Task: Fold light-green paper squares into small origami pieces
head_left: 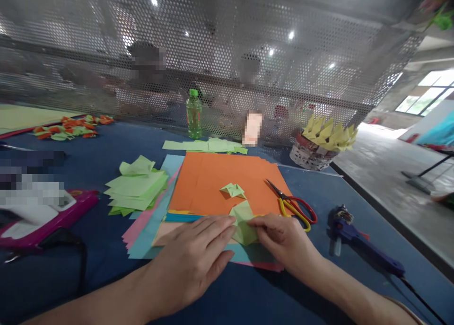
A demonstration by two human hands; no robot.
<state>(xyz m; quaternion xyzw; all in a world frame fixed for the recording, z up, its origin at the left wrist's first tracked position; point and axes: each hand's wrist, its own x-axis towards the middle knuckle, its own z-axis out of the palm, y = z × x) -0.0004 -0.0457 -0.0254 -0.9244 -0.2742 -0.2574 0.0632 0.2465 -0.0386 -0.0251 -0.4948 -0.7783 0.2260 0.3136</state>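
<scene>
A small light-green sheet of paper (244,225) with crease lines lies on the stack of coloured paper, between my hands. My left hand (198,254) is open, its fingers stretched flat with the tips at the sheet's left edge. On the opposite edge, my right hand (280,235) has its thumb and forefinger pinched on the paper. Just beyond the sheet, a folded green paper piece (233,190) rests on the orange sheets (213,178). Scissors (292,204) with red and yellow handles lie to the right, blades slightly apart.
To the left are a pile of green paper squares (136,185) and a magenta device (81,199). A blue glue gun (369,247) lies at right. Behind stand a green bottle (194,117), paper strips (202,146) and a basket (312,154) with yellow folded points, before a perforated screen (220,46).
</scene>
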